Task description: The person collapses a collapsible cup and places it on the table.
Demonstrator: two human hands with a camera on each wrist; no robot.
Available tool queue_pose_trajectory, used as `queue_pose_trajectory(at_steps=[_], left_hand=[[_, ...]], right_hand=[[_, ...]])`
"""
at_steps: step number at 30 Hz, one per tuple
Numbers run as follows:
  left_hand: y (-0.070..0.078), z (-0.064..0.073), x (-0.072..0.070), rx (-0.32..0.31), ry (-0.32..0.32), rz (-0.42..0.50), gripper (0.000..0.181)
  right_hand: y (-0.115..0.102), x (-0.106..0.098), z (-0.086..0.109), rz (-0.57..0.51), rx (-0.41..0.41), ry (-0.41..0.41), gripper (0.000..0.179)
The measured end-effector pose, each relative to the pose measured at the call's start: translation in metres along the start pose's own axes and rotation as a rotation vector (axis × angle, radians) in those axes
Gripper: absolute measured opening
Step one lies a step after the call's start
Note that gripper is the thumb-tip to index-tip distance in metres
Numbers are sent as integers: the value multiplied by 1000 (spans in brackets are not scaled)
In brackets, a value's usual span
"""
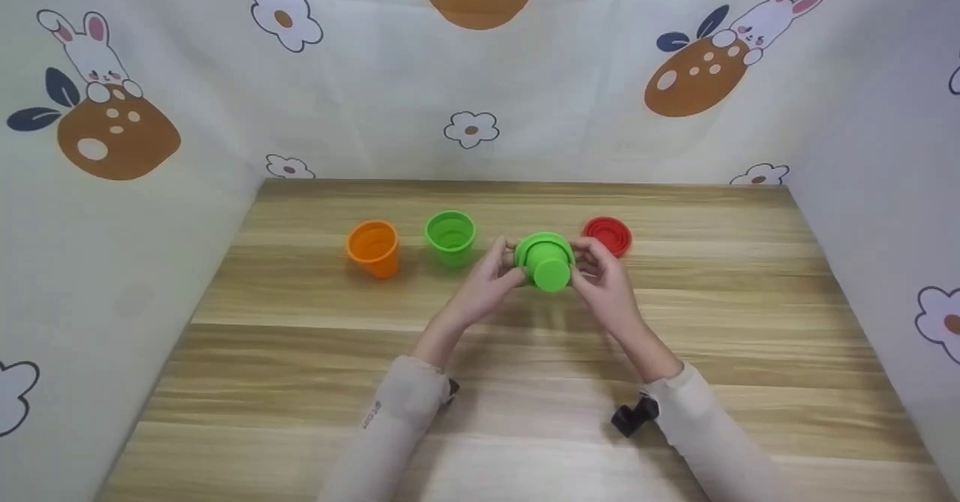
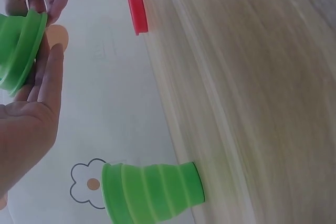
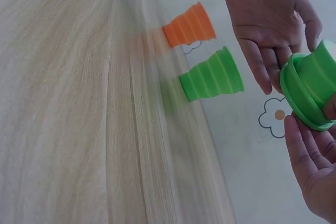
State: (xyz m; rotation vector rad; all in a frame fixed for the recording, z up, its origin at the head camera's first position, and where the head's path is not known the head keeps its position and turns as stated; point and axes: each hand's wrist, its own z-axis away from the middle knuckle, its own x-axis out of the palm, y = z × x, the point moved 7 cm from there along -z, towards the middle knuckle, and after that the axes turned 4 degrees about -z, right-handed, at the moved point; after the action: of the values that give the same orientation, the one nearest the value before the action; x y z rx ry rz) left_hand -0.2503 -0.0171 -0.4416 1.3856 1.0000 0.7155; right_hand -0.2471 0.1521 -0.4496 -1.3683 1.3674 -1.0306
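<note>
Between them, my left hand [image 1: 486, 286] and right hand [image 1: 609, 289] hold a green collapsible cup [image 1: 551, 271] raised over the table. Its narrow base points toward me, partly pushed out of the wide rim. Fingers and thumb of each hand grip that rim from opposite sides. In the right wrist view the cup [image 3: 310, 90] looks tilted, with a gap between the rim ring and the inner section. The left wrist view has only part of the cup [image 2: 21, 51] at its left edge.
Left of my hands, an orange cup [image 1: 373, 251] and another green cup [image 1: 450, 238] stand extended on the wooden table [image 1: 300, 397]. A flattened red cup [image 1: 609, 236] lies just beyond my right hand. A patterned cloth [image 1: 360, 97] hangs behind the table and along both sides.
</note>
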Motion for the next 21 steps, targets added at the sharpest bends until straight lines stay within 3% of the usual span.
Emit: queue_pose_trajectory(at_steps=[9, 18, 21], left_hand=[[2, -1, -4, -7, 8, -35, 31], [-4, -3, -5, -36, 23, -64, 31], [-4, -3, -6, -36, 28, -77, 31]], right_hand=[[0, 3, 2, -1, -20, -56, 33], [-2, 10, 6, -184, 3, -249, 45], [-2, 9, 6, -226, 23, -274, 45]])
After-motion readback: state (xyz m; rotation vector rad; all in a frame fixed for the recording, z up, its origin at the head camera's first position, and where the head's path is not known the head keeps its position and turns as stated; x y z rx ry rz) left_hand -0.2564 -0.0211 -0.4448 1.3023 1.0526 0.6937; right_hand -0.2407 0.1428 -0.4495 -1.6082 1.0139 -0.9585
